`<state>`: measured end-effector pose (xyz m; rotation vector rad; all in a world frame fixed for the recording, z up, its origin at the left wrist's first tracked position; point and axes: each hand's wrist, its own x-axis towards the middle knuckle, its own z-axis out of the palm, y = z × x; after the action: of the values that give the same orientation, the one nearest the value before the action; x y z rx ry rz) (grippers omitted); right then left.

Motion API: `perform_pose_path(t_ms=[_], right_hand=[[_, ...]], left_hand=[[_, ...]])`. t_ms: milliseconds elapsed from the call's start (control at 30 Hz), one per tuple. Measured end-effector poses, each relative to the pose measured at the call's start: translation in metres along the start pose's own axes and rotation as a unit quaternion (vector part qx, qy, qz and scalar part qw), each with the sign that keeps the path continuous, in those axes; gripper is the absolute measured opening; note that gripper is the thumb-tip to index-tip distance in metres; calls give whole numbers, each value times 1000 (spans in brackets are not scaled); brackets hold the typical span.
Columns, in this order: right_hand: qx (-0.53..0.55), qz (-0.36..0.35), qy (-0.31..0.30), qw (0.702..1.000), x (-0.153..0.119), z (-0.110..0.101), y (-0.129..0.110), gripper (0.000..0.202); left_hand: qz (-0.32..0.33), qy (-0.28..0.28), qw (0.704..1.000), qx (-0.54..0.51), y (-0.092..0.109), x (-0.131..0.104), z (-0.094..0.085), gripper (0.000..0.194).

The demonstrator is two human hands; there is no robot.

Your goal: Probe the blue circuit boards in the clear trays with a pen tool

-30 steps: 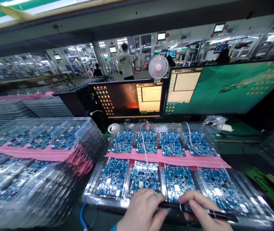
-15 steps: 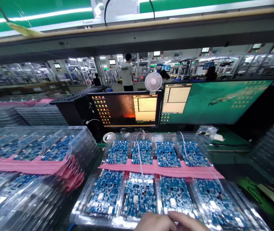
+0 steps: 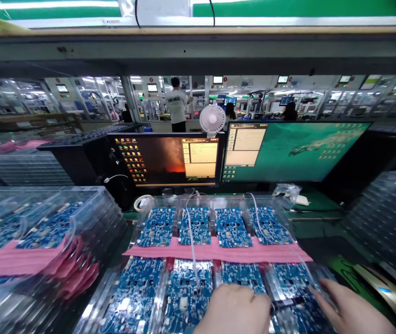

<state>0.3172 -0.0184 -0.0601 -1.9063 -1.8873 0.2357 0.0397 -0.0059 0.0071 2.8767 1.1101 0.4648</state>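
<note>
My left hand point(image 3: 236, 308) is a closed fist over the front row of a clear plastic tray point(image 3: 161, 297). From its right side sticks a slim black pen-like tool point(image 3: 290, 302), lying across above the right front circuit board point(image 3: 288, 278). My right hand point(image 3: 353, 311) is beside that board, its thumb and fingers stretched out and apart, near the tool's far end and a thin white cable. Blue circuit boards fill both rows of the tray, split by a pink strip point(image 3: 218, 252). A white cable point(image 3: 191, 232) runs down to the second front board.
Stacked trays of boards point(image 3: 89, 213) stand at left, more trays point(image 3: 386, 208) at right. Behind are two monitors point(image 3: 170, 157), a small white fan point(image 3: 212, 119) and a tape roll point(image 3: 143, 202). A mouse point(image 3: 386, 290) lies at right. People are in the background.
My hands, together at the tray's front edge before, are now apart; the right has moved right and forward. The black tool has come into view. The view has shifted slightly right.
</note>
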Motion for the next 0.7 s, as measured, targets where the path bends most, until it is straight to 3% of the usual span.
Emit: perform_pose_path(t_ms=[100,200,400,567,700], right_hand=[[-49,-13,-29,998,5,14,-6,31],[-84,-17,-48,995,8,22,-11,32],[-133,-11,-75,988,5,27,7,31],[-148,10,-65,987,-2,36,13,33],[-160,20,9,987,-8,42,12,31]], left_hand=[[33,-22,999,-1,8,25,-2,11],[42,-82,996,-16,14,43,-7,11],[29,-197,980,-23,23,66,-21,7],[39,-190,980,-38,26,74,-16,11],[20,-157,987,-36,30,74,-9,8]])
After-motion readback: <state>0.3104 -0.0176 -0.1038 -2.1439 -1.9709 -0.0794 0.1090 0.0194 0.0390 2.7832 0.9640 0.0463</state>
